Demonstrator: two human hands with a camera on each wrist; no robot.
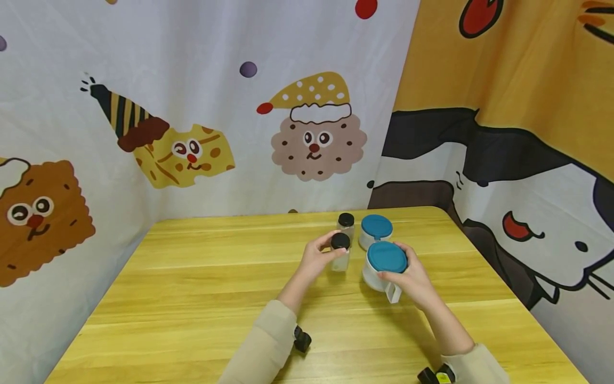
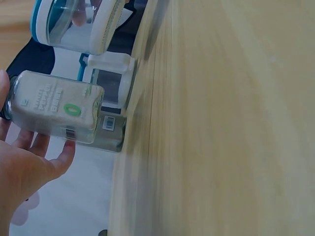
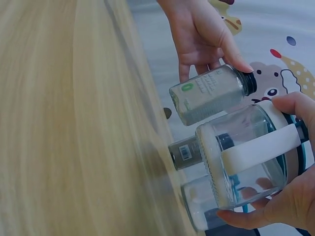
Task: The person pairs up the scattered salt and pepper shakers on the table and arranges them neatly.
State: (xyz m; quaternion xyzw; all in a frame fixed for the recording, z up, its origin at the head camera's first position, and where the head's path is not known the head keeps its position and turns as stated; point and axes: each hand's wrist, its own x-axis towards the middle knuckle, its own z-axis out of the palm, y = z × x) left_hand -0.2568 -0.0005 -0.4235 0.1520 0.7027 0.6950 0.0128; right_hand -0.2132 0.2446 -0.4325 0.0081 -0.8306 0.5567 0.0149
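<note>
My left hand (image 1: 316, 260) grips a square glass spice bottle (image 2: 54, 105) by its black cap, thumb on one side and fingers on the other. Pale contents, white lettering and a green oval mark show on this bottle. A glass jar (image 3: 241, 157) with a blue lid and a white handle is in my right hand (image 1: 413, 278), its thumb and fingers around the lid and upper wall. Just behind the held bottle stands a second black-capped bottle (image 1: 346, 220). Behind the held jar is a second blue-lidded jar (image 1: 376, 226), beside that rear bottle.
All four containers are grouped toward the right rear of the wooden table (image 1: 192, 298). A patterned curtain (image 1: 201, 64) hangs close behind the table's back edge, and an orange and white cloth (image 1: 537, 80) along its right side. Bare wood stretches left of the hands.
</note>
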